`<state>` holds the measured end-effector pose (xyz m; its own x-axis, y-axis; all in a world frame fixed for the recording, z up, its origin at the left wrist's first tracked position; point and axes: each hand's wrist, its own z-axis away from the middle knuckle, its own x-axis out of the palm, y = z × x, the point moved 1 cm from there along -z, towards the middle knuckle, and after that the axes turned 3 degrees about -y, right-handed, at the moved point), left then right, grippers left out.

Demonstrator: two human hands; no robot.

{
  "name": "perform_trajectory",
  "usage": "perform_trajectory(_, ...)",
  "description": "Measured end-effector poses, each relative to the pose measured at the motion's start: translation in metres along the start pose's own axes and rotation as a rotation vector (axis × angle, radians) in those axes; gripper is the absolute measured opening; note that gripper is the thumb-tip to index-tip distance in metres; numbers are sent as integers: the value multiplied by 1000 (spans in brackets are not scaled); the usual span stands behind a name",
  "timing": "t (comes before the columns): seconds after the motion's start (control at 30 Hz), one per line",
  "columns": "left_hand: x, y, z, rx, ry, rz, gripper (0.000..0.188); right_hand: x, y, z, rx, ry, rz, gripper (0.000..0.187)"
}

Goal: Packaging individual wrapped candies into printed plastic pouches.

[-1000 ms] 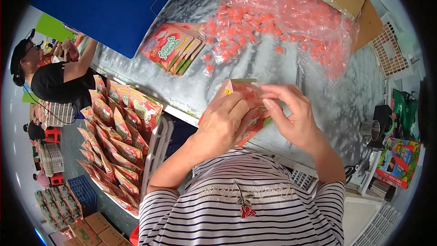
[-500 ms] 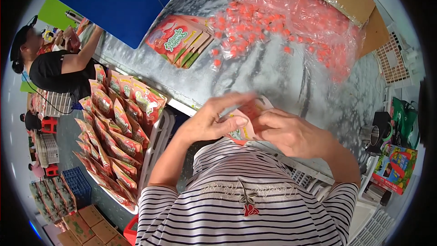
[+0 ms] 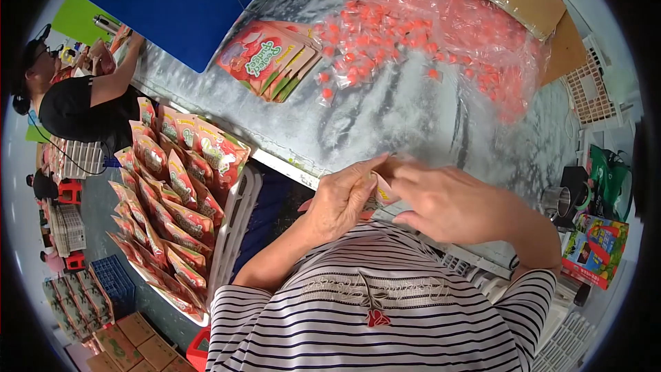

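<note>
Both hands, left hand (image 3: 342,201) and right hand (image 3: 451,203), are together pinching a small pouch (image 3: 380,193) close to the chest, seemingly mid-filling; next needs candies (image 3: 385,41) from the surface (image 3: 385,124) ahead.

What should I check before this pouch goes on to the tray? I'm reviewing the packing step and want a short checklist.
1. Both hands on the pouch: ok. The left hand and right hand pinch the pouch between them at the table edge.
2. Pouch top closed: cannot tell, the fingers cover it.
3. Pouch filled: cannot tell, only a sliver shows.
4. Room on the tray: cannot tell. Filled pouches overlap across it.
5. Empty pouches in supply: ok, a stack lies on the table.
6. Candies on hand: ok, red candies spill from the clear bag.
</note>
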<state>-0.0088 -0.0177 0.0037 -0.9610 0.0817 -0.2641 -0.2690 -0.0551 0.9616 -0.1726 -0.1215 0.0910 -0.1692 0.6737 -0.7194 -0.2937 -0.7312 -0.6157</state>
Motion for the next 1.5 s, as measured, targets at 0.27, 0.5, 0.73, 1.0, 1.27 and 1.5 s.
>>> perform_trajectory(0.27,14,8,2,196,49,90,39,-1,13,-18,-9,-419,-75,20)
perform_trajectory(0.5,10,8,-1,0,106,258,34,18,14,-7,-168,388,-67,9)
perform_trajectory(0.73,10,0,-6,81,266,206,39,31,37,-19,-112,522,163,24)
perform_trajectory(1.0,-1,-19,-15,-62,456,428,40,90,81,-29,-12,1099,-870,36)
perform_trajectory(1.27,0,-47,-14,-20,484,211,30,103,81,-40,41,1074,-1000,18)
perform_trajectory(1.5,-3,-45,-11,-13,539,250,26,100,83,-39,57,1066,-849,19)
